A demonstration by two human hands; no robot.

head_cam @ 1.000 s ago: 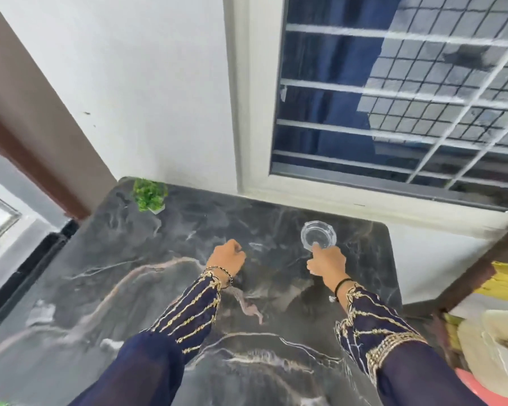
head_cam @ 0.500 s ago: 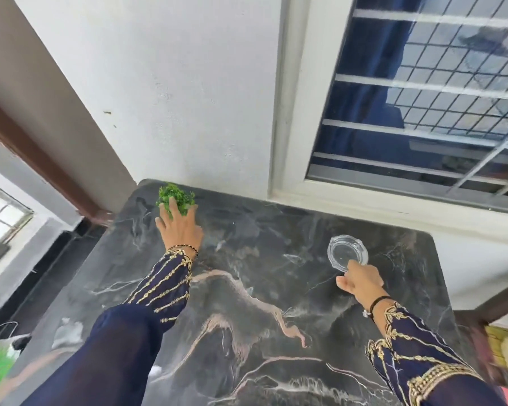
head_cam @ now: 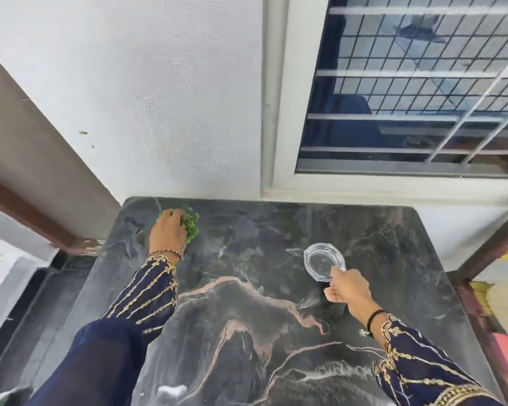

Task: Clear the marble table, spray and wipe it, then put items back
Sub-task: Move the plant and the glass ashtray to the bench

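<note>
Marble table (head_cam: 276, 332): dark slab with pale veins, its far edge against the wall under the window (head_cam: 408, 83); nearly bare, only two small things on it.
Step in hand: judged as the clearing stage or the putting back (the frame alone does not settle which); no spray bottle or cloth is in view.
Left hand (head_cam: 167, 232): at the table's far left corner, fingers closed over the small green plant (head_cam: 191, 227), which hides its pot.
Right hand (head_cam: 346, 288): toward the table's right side, well apart from the plant; fingers pinched on the near rim of the glass ashtray (head_cam: 323, 260).
Glass ashtray: clear, sitting flat on the table as far as I can tell.
Next move: calls for a firm hold on both, the glass especially (slippery, breakable on stone).
</note>
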